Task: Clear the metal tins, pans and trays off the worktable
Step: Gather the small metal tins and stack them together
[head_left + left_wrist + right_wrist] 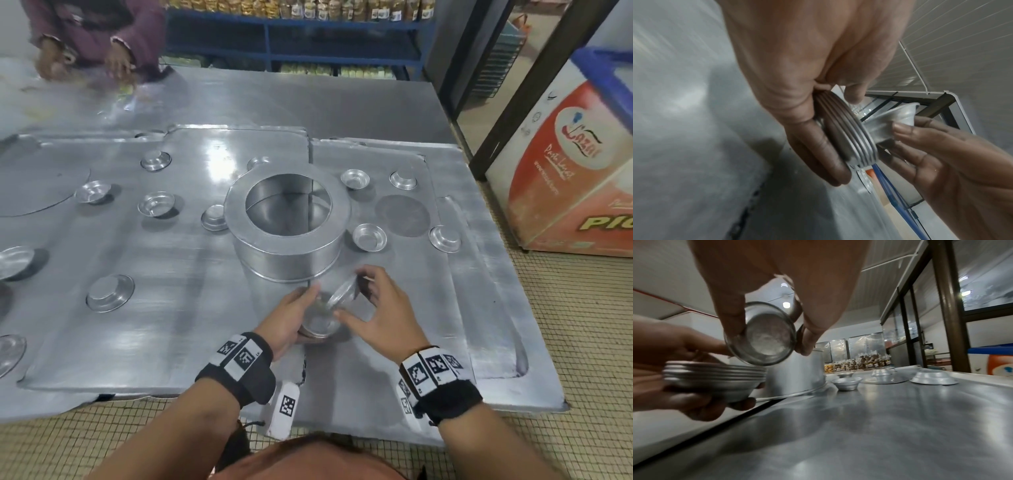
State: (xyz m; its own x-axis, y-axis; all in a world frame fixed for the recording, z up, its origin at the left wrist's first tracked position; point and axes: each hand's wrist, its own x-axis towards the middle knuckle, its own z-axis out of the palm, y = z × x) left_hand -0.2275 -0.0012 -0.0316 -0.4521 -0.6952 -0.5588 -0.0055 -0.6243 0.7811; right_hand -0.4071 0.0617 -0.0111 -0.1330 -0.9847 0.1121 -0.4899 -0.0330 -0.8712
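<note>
Cupped from below in the left hand (289, 317) near the worktable's (496, 342) front edge, a nested stack of tins (715, 378) is held level, evidently so the tilted tin (766, 335) pinched by the right hand (380, 308) can be dropped in, while more small tins (369, 236) remain scattered around the large round pan (287, 219).

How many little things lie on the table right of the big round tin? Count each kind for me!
Small round metal tins, open side up: 2
Small round metal tins, upside down: 2
Flat round metal disc: 1
Total: 5
</note>
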